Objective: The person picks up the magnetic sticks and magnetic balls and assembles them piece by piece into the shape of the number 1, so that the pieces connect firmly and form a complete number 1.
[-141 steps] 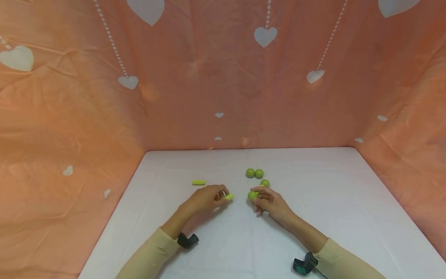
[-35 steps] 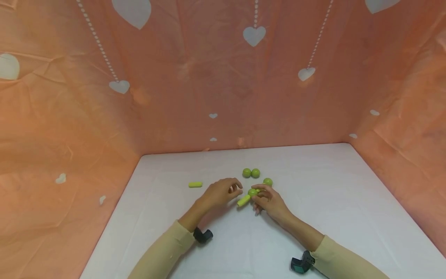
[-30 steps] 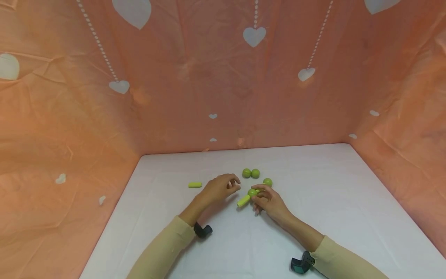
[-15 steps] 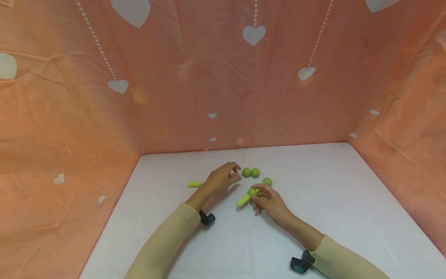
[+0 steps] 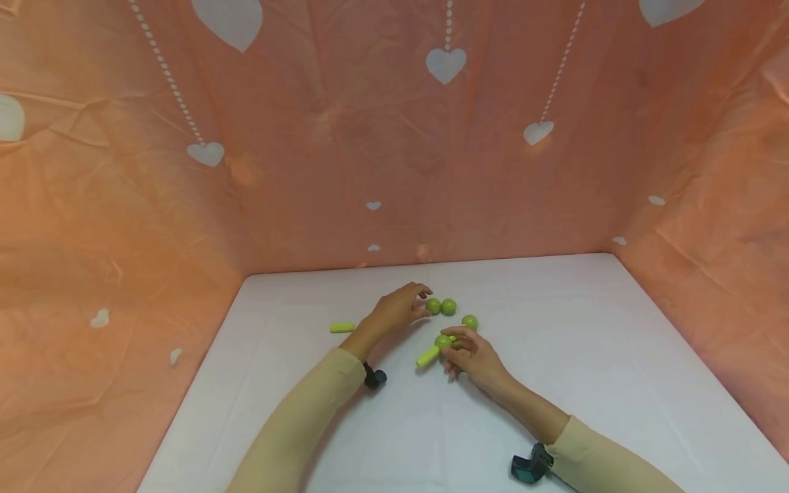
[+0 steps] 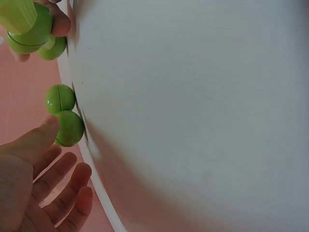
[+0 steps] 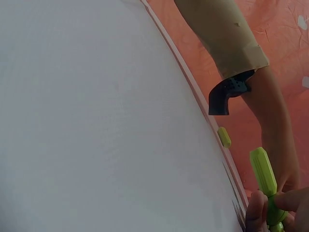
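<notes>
My right hand (image 5: 477,359) pinches a green ball (image 5: 442,341) between thumb and fingers. A yellow-green ridged stick (image 5: 427,357) juts from that ball towards the near left, and a second green ball (image 5: 470,322) is joined on its far side by a short stick, partly hidden by the fingers. My left hand (image 5: 397,308) is spread at two loose green balls, a left one (image 5: 433,306) and a right one (image 5: 448,307), which sit side by side. In the left wrist view its thumb overlaps the nearer loose ball (image 6: 70,128), with the other fingers (image 6: 55,181) loosely bent.
A loose yellow-green stick (image 5: 342,328) lies left of my left forearm. The white tabletop (image 5: 394,438) is closed in by orange cloth walls (image 5: 333,171) with white hearts. Dark cameras sit on both wrists.
My left hand has let go of its stick, now fixed to the ball in my right hand. It has then moved up and away to the loose balls. My right hand has stayed in place.
</notes>
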Action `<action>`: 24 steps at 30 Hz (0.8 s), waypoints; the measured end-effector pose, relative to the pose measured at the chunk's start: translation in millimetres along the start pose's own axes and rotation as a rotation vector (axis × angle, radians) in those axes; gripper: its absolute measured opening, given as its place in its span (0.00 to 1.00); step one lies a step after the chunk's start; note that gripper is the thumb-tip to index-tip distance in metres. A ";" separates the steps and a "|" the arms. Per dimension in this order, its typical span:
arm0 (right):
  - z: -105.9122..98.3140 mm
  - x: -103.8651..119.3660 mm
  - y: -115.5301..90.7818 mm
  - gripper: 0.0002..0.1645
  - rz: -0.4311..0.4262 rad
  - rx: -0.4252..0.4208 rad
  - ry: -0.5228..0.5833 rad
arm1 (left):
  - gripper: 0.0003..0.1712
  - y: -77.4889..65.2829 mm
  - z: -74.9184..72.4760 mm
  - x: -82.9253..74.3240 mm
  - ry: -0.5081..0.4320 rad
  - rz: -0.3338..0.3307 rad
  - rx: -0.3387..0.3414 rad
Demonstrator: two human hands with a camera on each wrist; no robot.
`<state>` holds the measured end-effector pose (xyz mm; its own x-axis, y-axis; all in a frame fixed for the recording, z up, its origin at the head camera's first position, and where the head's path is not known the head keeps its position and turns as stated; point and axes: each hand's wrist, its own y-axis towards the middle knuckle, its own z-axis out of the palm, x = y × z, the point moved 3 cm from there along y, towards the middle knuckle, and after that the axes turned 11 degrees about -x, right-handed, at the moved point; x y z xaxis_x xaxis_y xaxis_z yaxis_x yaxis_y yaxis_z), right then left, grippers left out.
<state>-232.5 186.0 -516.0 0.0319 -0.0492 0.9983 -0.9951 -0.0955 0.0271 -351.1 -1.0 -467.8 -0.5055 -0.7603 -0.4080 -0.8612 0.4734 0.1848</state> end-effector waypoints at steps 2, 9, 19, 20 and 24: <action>0.4 -0.1 0.0 0.29 -0.003 0.001 0.001 | 0.28 1.4 1.3 0.0 -0.005 0.004 0.004; 1.3 0.1 -0.8 0.29 -0.010 0.001 0.012 | 0.26 3.2 4.4 -2.9 0.003 0.026 0.006; 2.5 -2.2 0.0 0.29 -0.019 0.005 0.038 | 0.19 0.4 4.7 -5.3 -0.023 -0.015 -0.006; 2.5 -2.2 0.1 0.29 -0.018 0.005 0.038 | 0.19 0.1 4.7 -5.0 -0.026 -0.020 -0.006; 2.1 -1.6 0.0 0.29 -0.012 0.001 0.033 | 0.19 -1.3 5.6 -2.9 -0.049 -0.050 -0.007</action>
<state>-232.4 184.0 -517.8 0.0412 -0.0157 0.9990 -0.9945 -0.0969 0.0395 -348.3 3.1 -471.8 -0.4585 -0.7601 -0.4604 -0.8859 0.4319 0.1694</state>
